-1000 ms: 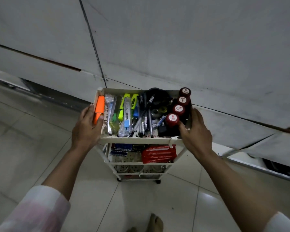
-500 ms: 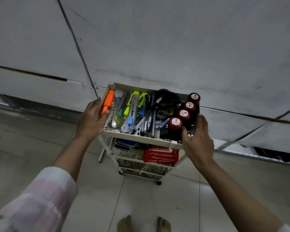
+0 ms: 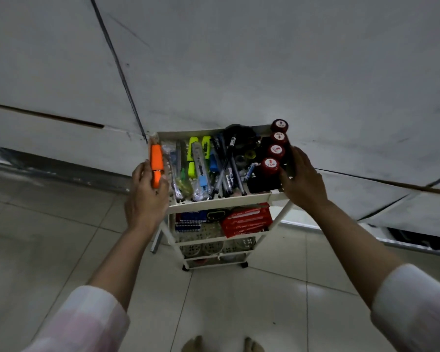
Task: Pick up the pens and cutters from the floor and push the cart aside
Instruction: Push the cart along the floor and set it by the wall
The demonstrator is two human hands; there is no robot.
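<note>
A white tiered cart (image 3: 221,201) stands on the tiled floor against the grey wall. Its top tray holds an orange cutter (image 3: 156,161) at the left rim, yellow highlighters (image 3: 194,148), a clear cutter with a blue slider (image 3: 200,171), several dark pens (image 3: 226,171) and a row of red-capped bottles (image 3: 274,153). My left hand (image 3: 145,196) grips the tray's left side, thumb beside the orange cutter. My right hand (image 3: 302,181) grips the tray's right side next to the bottles.
The cart's lower shelves carry red boxes (image 3: 247,221) and blue packs (image 3: 189,221). A grey wall (image 3: 239,59) rises right behind the cart, with a dark gap along its base (image 3: 48,168). My bare toes (image 3: 221,345) show at the bottom edge on the light tiles.
The cart has swung with both hands on it, its front now angled up to the right. The view shifted, and the cart sits closer to the wall.
</note>
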